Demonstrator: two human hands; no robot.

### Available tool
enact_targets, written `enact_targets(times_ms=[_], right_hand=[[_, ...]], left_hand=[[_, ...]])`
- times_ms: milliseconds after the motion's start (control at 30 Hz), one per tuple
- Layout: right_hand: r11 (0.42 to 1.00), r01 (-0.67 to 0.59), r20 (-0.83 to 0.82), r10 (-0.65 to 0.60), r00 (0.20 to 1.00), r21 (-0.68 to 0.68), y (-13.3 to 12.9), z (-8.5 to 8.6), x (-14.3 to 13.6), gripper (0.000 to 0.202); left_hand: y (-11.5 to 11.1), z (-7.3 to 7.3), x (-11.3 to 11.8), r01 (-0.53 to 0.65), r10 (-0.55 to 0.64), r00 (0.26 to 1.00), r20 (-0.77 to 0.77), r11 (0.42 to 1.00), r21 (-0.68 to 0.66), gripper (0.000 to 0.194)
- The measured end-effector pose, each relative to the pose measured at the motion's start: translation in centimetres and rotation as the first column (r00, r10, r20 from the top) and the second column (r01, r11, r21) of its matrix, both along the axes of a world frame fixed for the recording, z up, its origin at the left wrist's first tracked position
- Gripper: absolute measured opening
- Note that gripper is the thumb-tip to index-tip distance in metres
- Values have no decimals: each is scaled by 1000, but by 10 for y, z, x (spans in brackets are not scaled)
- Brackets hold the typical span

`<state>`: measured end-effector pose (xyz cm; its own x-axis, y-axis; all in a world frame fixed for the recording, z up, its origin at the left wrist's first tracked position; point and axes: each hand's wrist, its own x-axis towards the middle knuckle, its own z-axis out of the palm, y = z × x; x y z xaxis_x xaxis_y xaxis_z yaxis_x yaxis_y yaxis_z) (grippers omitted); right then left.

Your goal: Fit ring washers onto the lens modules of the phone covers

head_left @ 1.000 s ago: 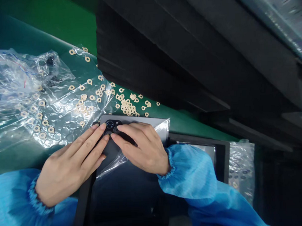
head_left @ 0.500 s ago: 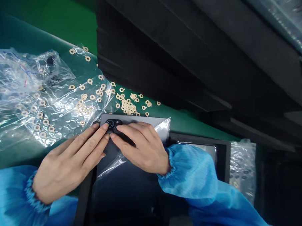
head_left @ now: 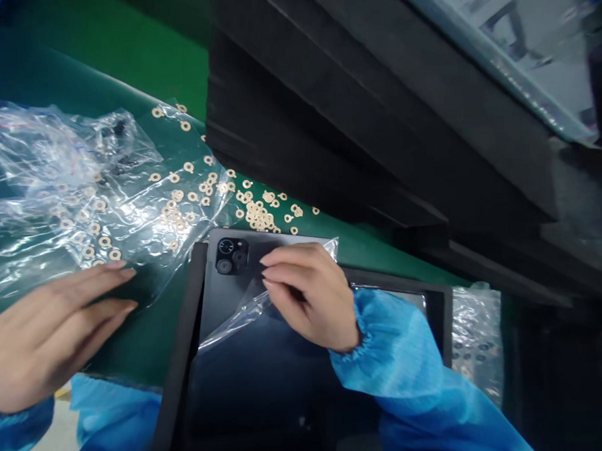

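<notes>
A dark grey tablet [head_left: 237, 295] with a raised camera block [head_left: 232, 255] lies back up in a black tray [head_left: 182, 337]. Clear film [head_left: 235, 327] covers its lower part, its edge running diagonally across the back. Over the tablet, just right of the cameras, my right hand [head_left: 311, 298] has its fingers bent and the tips close together; whatever may be between them is hidden. My left hand [head_left: 61, 329] hovers over the green table left of the tray. Its fingers are stretched out, with a gap to the thumb, and nothing shows in them.
Several pale ring-shaped tabs [head_left: 259, 216] are scattered beyond the tablet, some on or under a clear plastic sheet [head_left: 131, 219]. Crumpled clear bags [head_left: 62, 143] lie at left. Large black panels [head_left: 326, 118] rise behind. Another clear bag [head_left: 478, 331] sits right of the tray.
My left hand has left the camera block and moved left, off the tablet. My right hand has drawn slightly right, away from the cameras, which now show uncovered. The view has shifted a little.
</notes>
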<state>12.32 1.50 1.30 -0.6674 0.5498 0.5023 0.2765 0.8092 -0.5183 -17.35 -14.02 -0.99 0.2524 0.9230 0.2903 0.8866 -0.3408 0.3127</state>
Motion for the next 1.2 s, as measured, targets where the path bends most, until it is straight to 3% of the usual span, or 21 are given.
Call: enact_targets(times_ms=[100, 200, 400, 633, 933, 1200], right_hand=[[999, -13, 94, 16, 995, -33, 3, 11, -5, 10], [990, -92, 253, 62, 965, 108, 1, 13, -13, 11], [943, -142, 390, 14, 921, 302, -15, -2, -9, 26], [909, -189, 462, -4, 887, 371, -18, -3, -8, 28], [888, -264, 519, 33, 854, 376, -15, 7, -13, 29], [939, -139, 301, 40, 953, 316, -17, -8, -6, 16]], left_hand=[[-14, 0, -17, -152, 151, 988, 25, 988, 38, 11], [-19, 2, -13, -208, 207, 978, 18, 977, 50, 16], [-2, -3, 28, -23, 35, 995, -98, 992, 121, 49], [37, 6, 75, 42, -34, 984, -176, 998, 42, 44], [49, 7, 74, 115, -87, 966, -242, 988, 102, 44], [53, 7, 75, 141, -116, 956, -271, 987, 75, 48]])
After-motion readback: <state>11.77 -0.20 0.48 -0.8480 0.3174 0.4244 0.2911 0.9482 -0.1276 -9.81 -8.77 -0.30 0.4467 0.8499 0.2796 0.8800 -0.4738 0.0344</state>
